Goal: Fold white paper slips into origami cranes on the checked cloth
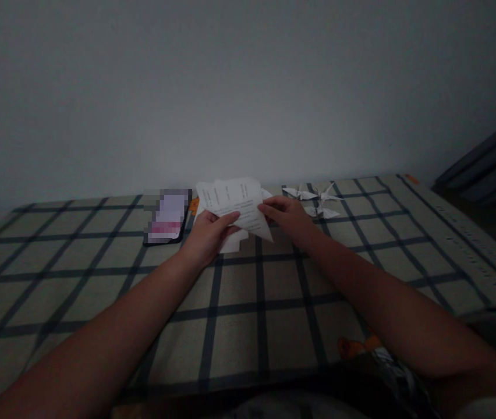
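Note:
A sheet of white printed paper (230, 201) is held between my two hands above the table, its lower right corner pointing down. My left hand (208, 235) grips its lower left part, thumb on top. At the right edge, my right hand (285, 212) pinches the sheet between thumb and fingers. Below the sheet, more white paper (230, 241) shows near my left hand; most of it is hidden. Just beyond my right hand lie several folded paper cranes (324, 211), made of similar printed paper.
A phone (169, 215) with a lit, blurred screen lies left of the paper. The table wears a checked cloth (234, 326) and stands against a plain wall (248, 87). Dark striped fabric (488, 151) hangs at the right.

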The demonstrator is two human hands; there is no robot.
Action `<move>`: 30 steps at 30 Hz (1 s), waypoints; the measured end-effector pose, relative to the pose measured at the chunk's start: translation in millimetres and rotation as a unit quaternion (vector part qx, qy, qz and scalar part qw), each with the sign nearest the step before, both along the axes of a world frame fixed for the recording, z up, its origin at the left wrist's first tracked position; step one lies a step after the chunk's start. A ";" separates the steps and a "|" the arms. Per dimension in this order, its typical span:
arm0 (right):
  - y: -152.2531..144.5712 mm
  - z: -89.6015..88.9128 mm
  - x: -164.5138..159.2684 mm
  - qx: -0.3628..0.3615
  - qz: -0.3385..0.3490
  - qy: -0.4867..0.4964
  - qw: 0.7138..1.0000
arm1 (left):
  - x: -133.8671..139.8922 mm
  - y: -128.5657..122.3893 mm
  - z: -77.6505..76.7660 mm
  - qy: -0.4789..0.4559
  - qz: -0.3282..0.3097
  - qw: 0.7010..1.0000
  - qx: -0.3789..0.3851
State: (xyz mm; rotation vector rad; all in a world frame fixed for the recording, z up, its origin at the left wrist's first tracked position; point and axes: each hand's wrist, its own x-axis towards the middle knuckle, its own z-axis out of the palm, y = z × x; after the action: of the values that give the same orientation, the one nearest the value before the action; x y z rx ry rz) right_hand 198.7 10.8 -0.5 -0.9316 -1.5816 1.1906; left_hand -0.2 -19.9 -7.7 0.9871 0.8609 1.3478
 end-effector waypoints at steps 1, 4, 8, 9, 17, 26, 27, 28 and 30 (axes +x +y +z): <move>-0.8 1.4 0.0 0.005 -0.002 -0.003 1.000 | -0.2 0.3 -0.2 0.000 -0.005 1.000 -0.004; -2.4 3.9 -0.7 0.004 -0.007 -0.006 1.000 | -0.1 0.5 -0.4 0.013 -0.020 0.999 -0.026; -2.5 2.5 -1.8 -0.001 -0.015 -0.010 1.000 | 2.0 -0.6 -0.5 0.028 0.007 0.999 -0.019; -2.4 1.9 -1.8 -0.003 -0.015 -0.011 1.000 | 2.7 -0.8 -0.6 0.025 0.013 0.999 -0.013; -1.0 -0.6 -0.8 -0.016 -0.004 -0.014 1.000 | 3.5 -0.5 -1.7 0.023 0.024 0.999 -0.002; 1.7 -3.8 0.9 -0.030 0.007 -0.008 0.999 | 2.9 -0.7 -1.7 0.035 0.030 0.999 -0.012; 1.7 -3.9 0.8 -0.032 0.006 -0.005 0.999 | 3.0 -0.8 -1.5 0.034 0.029 0.999 -0.011; 1.7 -4.0 0.7 -0.033 0.006 -0.002 0.999 | 3.1 -0.8 -1.5 0.033 0.028 0.999 -0.009; 1.7 -4.3 0.4 -0.035 0.010 0.008 0.999 | 3.1 -0.5 -2.1 0.029 0.030 0.999 -0.007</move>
State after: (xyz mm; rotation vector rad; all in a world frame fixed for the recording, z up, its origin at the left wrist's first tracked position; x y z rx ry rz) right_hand 199.1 12.5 -4.7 -0.9513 -1.5492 1.2708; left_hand 3.0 -20.5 -9.8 1.0002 0.9501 1.3682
